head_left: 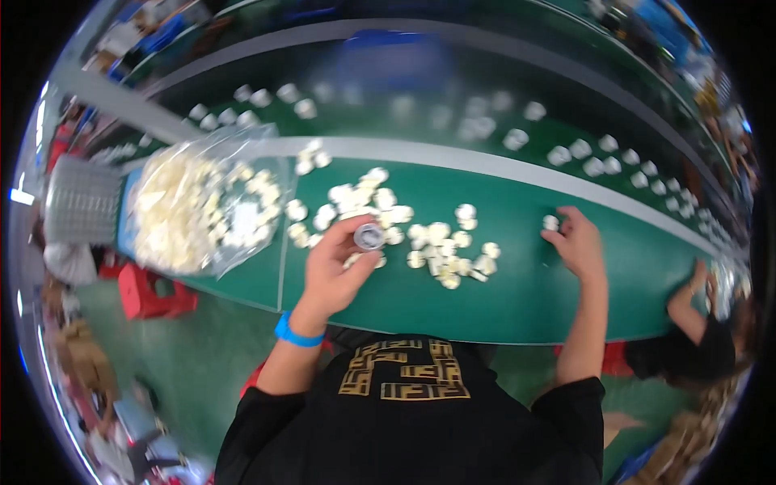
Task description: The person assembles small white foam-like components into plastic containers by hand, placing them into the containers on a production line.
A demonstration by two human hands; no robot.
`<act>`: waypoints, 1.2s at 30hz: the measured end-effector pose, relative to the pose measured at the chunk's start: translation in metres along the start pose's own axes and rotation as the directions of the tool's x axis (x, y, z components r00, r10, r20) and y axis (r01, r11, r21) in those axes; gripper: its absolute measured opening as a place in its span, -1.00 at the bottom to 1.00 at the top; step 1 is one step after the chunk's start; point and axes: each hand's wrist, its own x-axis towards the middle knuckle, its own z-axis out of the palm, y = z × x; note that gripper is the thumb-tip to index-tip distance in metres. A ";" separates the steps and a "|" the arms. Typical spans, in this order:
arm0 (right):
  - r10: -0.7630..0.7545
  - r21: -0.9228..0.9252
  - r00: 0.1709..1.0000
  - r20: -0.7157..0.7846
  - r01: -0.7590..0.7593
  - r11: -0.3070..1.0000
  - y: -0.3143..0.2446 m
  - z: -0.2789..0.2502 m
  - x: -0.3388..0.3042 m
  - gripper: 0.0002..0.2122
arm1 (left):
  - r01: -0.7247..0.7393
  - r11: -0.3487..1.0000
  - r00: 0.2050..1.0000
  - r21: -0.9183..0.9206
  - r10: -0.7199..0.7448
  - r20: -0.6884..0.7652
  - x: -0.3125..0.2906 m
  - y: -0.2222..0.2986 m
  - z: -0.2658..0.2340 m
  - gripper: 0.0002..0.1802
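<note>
My left hand point(333, 271), with a blue band at its wrist, grips a small round cup-like piece, its pale rim and greyish inside point(369, 237) facing up. It is held over the near edge of a loose heap of cream-white round pieces point(361, 195). Farther right, my right hand point(580, 244) hovers over the green tabletop point(517, 303), and a small white piece point(550, 222) sits between its thumb and forefinger. A second group of cream-white pieces point(440, 250) is spread between my hands. Their exact kind is too small to tell.
On the left a clear plastic bag point(174, 210) of cream pieces lies in a blue tray point(127, 212), beside a grey basket point(81, 202). Beyond a pale rail point(485, 164), white pieces line a dark green belt point(558, 155). A red stool point(149, 293) stands left; a co-worker's arm point(687, 311) reaches in right.
</note>
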 end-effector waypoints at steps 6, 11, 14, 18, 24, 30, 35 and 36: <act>-0.188 0.077 0.982 0.032 0.186 0.980 0.018 0.010 0.001 -0.61 | -0.029 0.996 0.999 0.085 0.027 0.025 -0.007 0.012 -0.004 -0.46; -0.195 0.405 0.969 -0.150 0.240 0.882 -0.018 0.025 -0.018 -0.66 | 0.001 1.000 0.999 0.020 -0.002 0.047 -0.005 0.001 0.001 -0.47; -0.412 0.552 0.902 -0.127 0.409 0.727 -0.107 0.014 -0.043 -0.63 | -0.016 1.000 0.981 0.026 0.011 0.192 -0.002 0.005 0.008 -0.41; -0.675 0.498 0.725 -0.135 0.639 0.586 -0.187 0.009 -0.051 -0.58 | 0.068 0.982 0.956 -0.178 -0.013 0.293 -0.002 0.024 0.019 -0.45; -0.743 0.512 0.651 -0.154 0.696 0.504 -0.202 0.020 -0.044 -0.57 | 0.000 0.995 0.957 -0.102 0.030 0.290 -0.003 0.025 0.013 -0.48; -0.784 0.474 0.615 -0.083 0.716 0.512 -0.204 0.015 -0.058 -0.61 | 0.008 0.997 0.949 -0.071 0.015 0.314 -0.017 0.027 0.012 -0.49; -0.775 0.479 0.630 -0.055 0.697 0.533 -0.208 0.007 -0.064 -0.58 | 0.054 0.998 0.944 -0.017 -0.046 0.327 -0.019 0.040 0.012 -0.51; -0.771 0.480 0.634 -0.055 0.694 0.536 -0.208 0.005 -0.064 -0.58 | 0.077 0.997 0.942 -0.012 -0.068 0.328 -0.019 0.043 0.013 -0.52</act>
